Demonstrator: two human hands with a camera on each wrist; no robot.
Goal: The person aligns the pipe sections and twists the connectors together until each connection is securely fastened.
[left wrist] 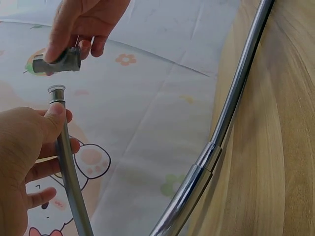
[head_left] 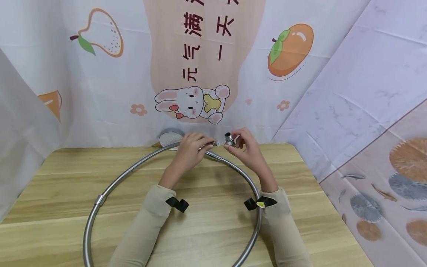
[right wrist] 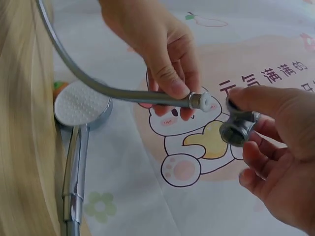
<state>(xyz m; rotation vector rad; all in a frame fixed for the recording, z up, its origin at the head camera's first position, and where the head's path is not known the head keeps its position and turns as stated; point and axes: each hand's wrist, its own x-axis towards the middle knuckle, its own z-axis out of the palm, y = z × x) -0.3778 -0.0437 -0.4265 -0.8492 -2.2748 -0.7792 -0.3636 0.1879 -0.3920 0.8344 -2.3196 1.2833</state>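
My left hand [head_left: 189,149] pinches a grey metal shower hose just behind its end nut [right wrist: 199,101], a ringed collar with a pale centre. With thumb and fingertips, my right hand [head_left: 249,150] grips a small chrome threaded fitting [right wrist: 238,125] with a side branch and a round opening. A short gap separates the hose end from the fitting in all views. Behind the left hand, a chrome hand shower [right wrist: 82,103] with a white spray face leans at the cloth; its handle [left wrist: 189,191] joins the hose at a collar.
The hose [head_left: 87,230] loops widely over the wooden table [head_left: 200,230], passing under the right forearm. A metal sleeve [head_left: 99,200] sits on its left side. Printed cloth [head_left: 113,85] hangs behind the table's far edge, and more cloth hangs at both sides.
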